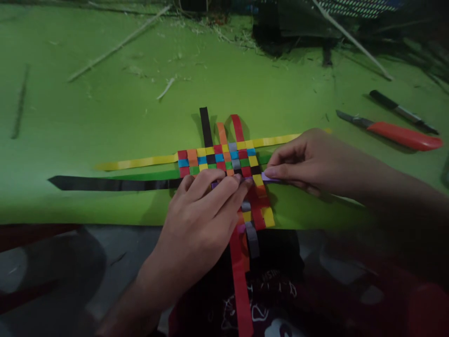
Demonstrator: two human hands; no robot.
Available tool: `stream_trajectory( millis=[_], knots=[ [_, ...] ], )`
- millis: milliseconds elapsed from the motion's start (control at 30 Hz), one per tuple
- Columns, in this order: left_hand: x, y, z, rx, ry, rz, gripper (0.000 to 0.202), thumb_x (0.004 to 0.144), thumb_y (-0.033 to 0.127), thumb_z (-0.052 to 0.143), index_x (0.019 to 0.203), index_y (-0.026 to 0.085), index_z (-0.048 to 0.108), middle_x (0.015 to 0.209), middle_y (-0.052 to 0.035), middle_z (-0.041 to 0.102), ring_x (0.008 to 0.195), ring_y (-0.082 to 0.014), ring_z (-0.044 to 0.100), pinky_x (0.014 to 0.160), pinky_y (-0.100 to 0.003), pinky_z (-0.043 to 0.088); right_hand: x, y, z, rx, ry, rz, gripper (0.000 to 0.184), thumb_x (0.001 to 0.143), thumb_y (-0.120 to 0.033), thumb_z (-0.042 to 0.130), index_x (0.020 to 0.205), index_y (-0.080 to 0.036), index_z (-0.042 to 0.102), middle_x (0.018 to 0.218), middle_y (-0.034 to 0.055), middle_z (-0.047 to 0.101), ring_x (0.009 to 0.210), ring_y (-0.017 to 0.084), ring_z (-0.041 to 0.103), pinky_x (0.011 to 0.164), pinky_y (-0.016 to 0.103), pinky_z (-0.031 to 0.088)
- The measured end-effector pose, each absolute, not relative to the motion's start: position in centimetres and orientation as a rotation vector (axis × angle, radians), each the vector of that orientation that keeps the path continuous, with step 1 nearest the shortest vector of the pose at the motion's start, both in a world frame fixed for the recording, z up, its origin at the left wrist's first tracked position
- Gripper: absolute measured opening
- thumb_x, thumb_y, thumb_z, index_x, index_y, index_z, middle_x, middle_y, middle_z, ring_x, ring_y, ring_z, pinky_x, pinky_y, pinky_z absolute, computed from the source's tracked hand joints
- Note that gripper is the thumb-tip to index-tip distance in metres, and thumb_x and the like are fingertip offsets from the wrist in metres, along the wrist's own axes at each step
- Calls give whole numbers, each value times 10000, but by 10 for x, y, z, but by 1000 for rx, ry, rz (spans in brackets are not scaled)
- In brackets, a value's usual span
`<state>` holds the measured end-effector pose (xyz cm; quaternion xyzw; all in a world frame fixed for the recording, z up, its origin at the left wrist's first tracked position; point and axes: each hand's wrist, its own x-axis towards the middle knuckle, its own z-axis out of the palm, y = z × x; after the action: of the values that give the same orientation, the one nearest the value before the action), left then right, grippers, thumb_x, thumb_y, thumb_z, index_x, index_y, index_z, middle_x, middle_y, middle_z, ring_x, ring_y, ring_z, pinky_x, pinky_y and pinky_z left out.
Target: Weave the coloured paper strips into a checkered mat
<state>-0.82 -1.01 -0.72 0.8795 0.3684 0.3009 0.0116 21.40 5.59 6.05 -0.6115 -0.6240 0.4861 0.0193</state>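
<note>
A small woven mat of coloured strips (220,158) lies on the green table, checkered in red, yellow, blue, orange, black and green. My left hand (206,201) is over its lower left part, fingers bent and pressed down on the weave; the fingertips hide some squares. At the mat's right edge my right hand (301,164) pinches a purple strip (269,177) between thumb and fingers. Loose ends stick out: a black strip (115,183) and a yellow strip (143,162) to the left, and a long red strip (242,285) hanging over the front edge.
A red-handled knife (403,135) and a black and silver pen-like tool (403,111) lie at the right. Thin sticks (119,44) and shavings are scattered across the back of the green table (105,112). Dark items crowd the far edge.
</note>
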Motion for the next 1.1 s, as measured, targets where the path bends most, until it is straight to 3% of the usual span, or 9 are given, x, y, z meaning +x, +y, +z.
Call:
stream_trajectory(
  millis=[233,400,700,1100],
  knots=[
    [-8,-8,-10,2721,1109,1006,287,964,58,577,1241,31,644,1096,-121,728,1017,-297,605,866,-477,558,218,60,58,-1830,-1967,1540,328,855,-458,751,679,-189,684,394,-72,409,335,57,342,361,221,269],
    [-9,-8,-10,2709,1112,986,296,967,73,568,1251,61,648,1103,-118,718,1039,-300,595,893,-483,546,216,59,60,-1845,-2024,1459,300,857,-426,738,682,-190,679,395,-75,413,338,60,353,382,229,273],
    [-9,-9,-9,2672,1101,987,290,968,80,566,1240,29,655,1117,-132,710,1014,-300,573,870,-489,552,217,56,60,-1891,-2033,1450,363,835,-554,736,719,-211,706,379,-62,432,341,81,374,406,245,297],
    [-8,-8,-11,2698,1110,988,291,982,74,526,1247,71,646,1092,-119,707,1003,-285,573,848,-480,562,216,54,62,-1871,-2046,1440,334,855,-525,721,736,-213,717,396,-64,435,347,81,393,416,239,311]
  ],
)
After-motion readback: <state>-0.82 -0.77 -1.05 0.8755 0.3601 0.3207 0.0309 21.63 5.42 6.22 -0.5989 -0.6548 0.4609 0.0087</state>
